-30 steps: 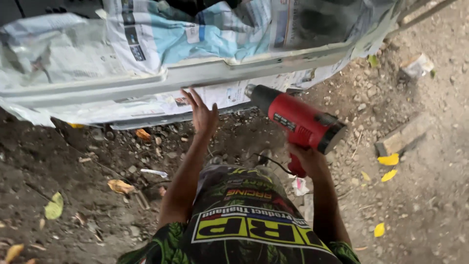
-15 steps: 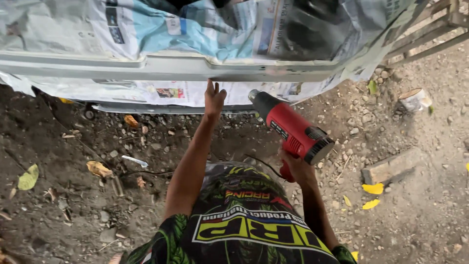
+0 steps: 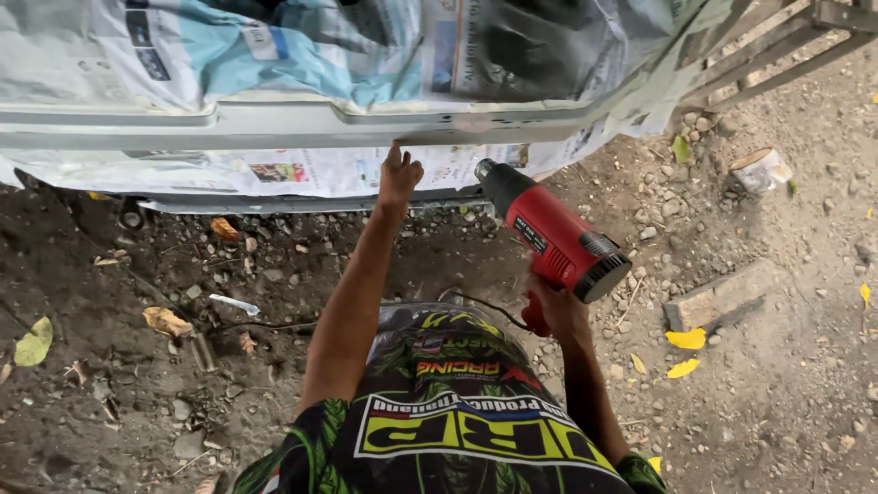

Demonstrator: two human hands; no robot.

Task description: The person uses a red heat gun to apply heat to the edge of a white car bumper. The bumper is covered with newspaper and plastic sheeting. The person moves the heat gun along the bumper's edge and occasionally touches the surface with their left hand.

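Observation:
My left hand (image 3: 400, 176) reaches forward with fingers spread, its fingertips touching the lower edge of a grey vehicle body panel (image 3: 274, 121). Newspaper masking (image 3: 229, 46) covers the panel above and below the bare grey strip. My right hand (image 3: 553, 306) grips the handle of a red heat gun (image 3: 553, 240). Its dark nozzle points up and left at the panel, just right of my left hand. A black cord (image 3: 485, 306) runs from the gun across my lap.
Bare dirt with stones and dry leaves lies all around. A stone block (image 3: 722, 295) sits right of the gun, and a small roll of tape (image 3: 757, 169) farther right. Metal bars (image 3: 786, 37) cross the top right corner. A wheel (image 3: 133, 218) shows under the vehicle.
My left hand has slid rightward along the panel's lower edge, and the heat gun has followed it to the right. My view has shifted with them.

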